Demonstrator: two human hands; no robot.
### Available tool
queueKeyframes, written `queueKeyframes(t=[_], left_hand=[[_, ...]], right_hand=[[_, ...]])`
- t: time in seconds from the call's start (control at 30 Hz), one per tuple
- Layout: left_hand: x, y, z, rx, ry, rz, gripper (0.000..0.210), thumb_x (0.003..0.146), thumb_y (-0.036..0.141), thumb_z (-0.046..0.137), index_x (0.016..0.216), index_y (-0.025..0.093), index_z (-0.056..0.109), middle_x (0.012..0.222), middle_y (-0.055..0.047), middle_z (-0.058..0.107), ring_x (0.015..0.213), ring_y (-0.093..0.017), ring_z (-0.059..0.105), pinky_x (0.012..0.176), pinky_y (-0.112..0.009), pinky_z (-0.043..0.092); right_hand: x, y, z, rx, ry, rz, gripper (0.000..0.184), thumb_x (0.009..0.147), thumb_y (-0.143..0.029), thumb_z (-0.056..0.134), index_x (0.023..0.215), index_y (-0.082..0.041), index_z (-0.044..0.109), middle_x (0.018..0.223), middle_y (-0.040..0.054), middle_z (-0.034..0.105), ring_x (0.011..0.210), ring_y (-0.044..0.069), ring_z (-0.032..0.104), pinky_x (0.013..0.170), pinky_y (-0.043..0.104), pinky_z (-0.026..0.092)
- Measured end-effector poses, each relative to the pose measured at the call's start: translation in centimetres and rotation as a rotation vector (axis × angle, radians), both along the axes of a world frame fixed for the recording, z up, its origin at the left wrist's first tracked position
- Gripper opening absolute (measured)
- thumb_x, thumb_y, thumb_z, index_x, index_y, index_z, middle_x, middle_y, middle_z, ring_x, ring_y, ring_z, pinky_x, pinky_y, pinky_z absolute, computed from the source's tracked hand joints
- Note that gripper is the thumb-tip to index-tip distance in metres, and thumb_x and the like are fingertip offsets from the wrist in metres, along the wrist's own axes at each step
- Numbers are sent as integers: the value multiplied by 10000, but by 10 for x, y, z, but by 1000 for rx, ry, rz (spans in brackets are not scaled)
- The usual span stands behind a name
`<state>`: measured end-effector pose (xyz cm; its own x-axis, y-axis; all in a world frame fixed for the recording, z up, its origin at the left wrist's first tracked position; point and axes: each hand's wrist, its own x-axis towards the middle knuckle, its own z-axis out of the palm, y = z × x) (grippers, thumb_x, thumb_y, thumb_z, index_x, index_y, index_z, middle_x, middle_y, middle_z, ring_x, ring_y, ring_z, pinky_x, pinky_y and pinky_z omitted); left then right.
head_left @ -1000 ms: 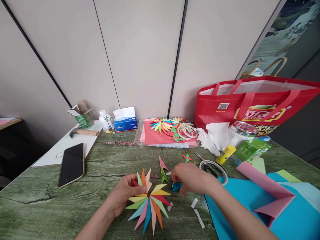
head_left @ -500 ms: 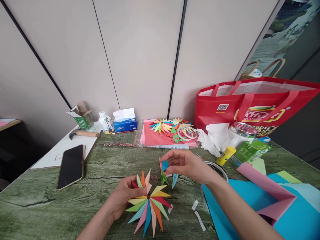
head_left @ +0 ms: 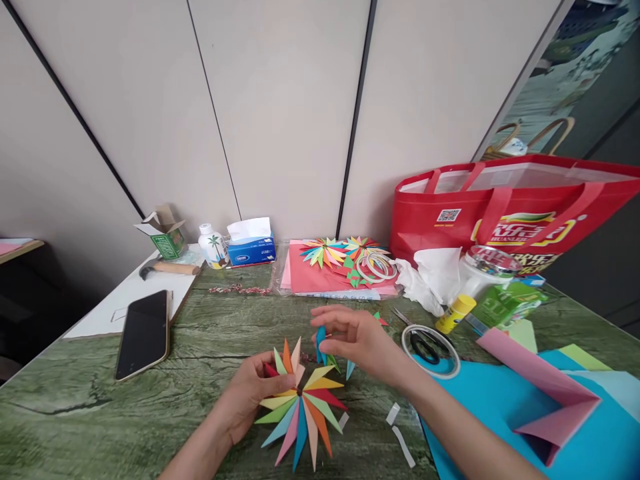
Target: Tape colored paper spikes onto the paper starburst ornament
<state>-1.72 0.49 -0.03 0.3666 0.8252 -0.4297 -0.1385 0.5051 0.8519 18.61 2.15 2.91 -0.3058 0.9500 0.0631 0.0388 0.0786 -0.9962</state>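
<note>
My left hand (head_left: 260,389) pinches a many-coloured folded-paper star (head_left: 303,427) at its upper left, thumb in front. The star is tilted towards me just above the table, its gap at the upper right. Between the thumb and fingers of my right hand (head_left: 353,337) is a small blue folded paper piece (head_left: 321,343), held behind and above the star. Below that hand, partly hidden, a green paper piece (head_left: 334,363) and a light blue paper piece (head_left: 351,369) lie on the table.
A tape roll (head_left: 453,370) rings black scissors (head_left: 425,348) at right, beside blue sheets (head_left: 480,400) and a folded pink sheet (head_left: 540,380). Behind stand a glue stick (head_left: 456,314) and red bag (head_left: 450,227). A phone (head_left: 143,333) lies left; more paper stars (head_left: 324,252) lie at the back.
My right hand has moved a little left and down with the blue paper piece, uncovering the scissors and tape roll. My left hand keeps its hold on the star.
</note>
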Motion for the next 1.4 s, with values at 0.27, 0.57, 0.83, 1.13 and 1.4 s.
queueKeyframes(t=[0.27, 0.57, 0.83, 1.13, 1.4], left_hand=[[4, -3, 7, 35, -28, 28, 322, 511, 229, 805, 786, 128, 675, 709, -72, 723, 615, -159, 631, 606, -240, 462], [5, -4, 5, 58, 23, 73, 301, 495, 220, 810, 743, 124, 670, 697, -68, 723, 583, -142, 614, 580, -225, 447], [7, -7, 10, 32, 11, 90, 308, 474, 214, 816, 735, 130, 676, 654, -56, 716, 580, -153, 620, 583, -241, 465], [5, -6, 5, 44, -9, 87, 299, 504, 223, 805, 760, 128, 685, 651, -49, 714, 564, -132, 607, 560, -214, 452], [4, -5, 6, 45, -9, 86, 304, 494, 241, 810, 748, 128, 688, 673, -60, 720, 578, -138, 606, 564, -215, 443]], right_hand=[[-15, 1, -19, -96, -51, -71, 228, 640, -345, 675, 650, -141, 574, 620, -9, 565, 592, 113, 528, 586, 245, 451], [-23, -3, -23, -201, 47, -36, 308, 601, -409, 699, 641, -143, 549, 584, -21, 560, 544, 111, 556, 560, 242, 474], [-27, -6, -23, -126, -33, -62, 185, 602, -273, 697, 625, -150, 561, 575, -23, 553, 534, 104, 522, 521, 213, 410], [-29, -8, -25, -165, -5, -77, 260, 517, -266, 744, 690, -143, 593, 576, -13, 580, 539, 127, 559, 532, 239, 464], [-30, -10, -22, -155, 10, -42, 369, 536, -343, 753, 807, -172, 569, 560, -48, 554, 530, 121, 575, 522, 227, 485]])
